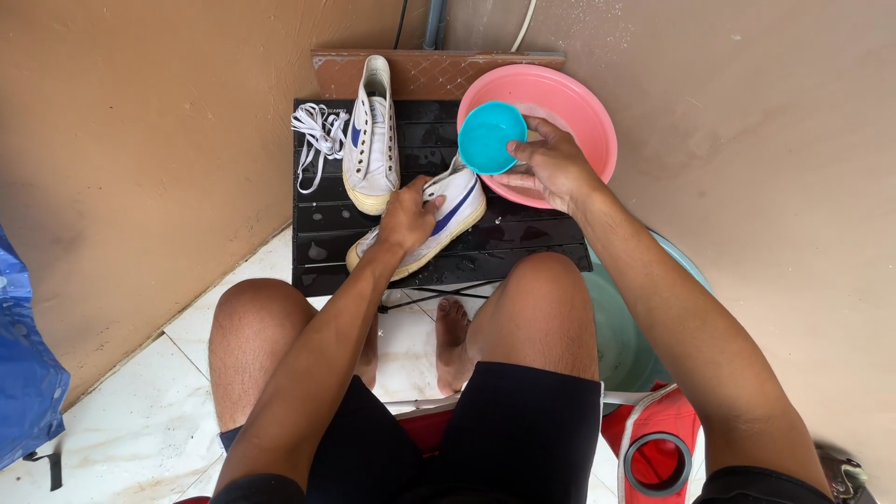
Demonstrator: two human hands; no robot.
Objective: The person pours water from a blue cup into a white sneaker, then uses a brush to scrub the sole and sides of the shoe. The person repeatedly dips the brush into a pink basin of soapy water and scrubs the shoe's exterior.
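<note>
Home wash corner: basin (588, 107), floor tiles (140, 411).

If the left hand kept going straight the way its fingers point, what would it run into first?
The left hand already grasps the near white shoe, so that comes first. Beyond it, the line seems to lead to the turquoise bowl held by the right hand, though depth is unclear.

A second white high-top shoe with a blue stripe (371, 140) stands on the black slatted table (322, 233), toe toward the camera. Loose white laces (317, 135) lie in a heap just beside it, to its left. A pink basin (588, 112) rests on the table's far right corner. Behind the table, a brown patterned board (425, 70) leans against the tan wall (140, 140). A pale green tub (621, 345) sits on the white tiled floor (149, 411) — partly hidden. A blue bag (23, 373) occupies the left edge — a red container (658, 448) the lower right.
</note>
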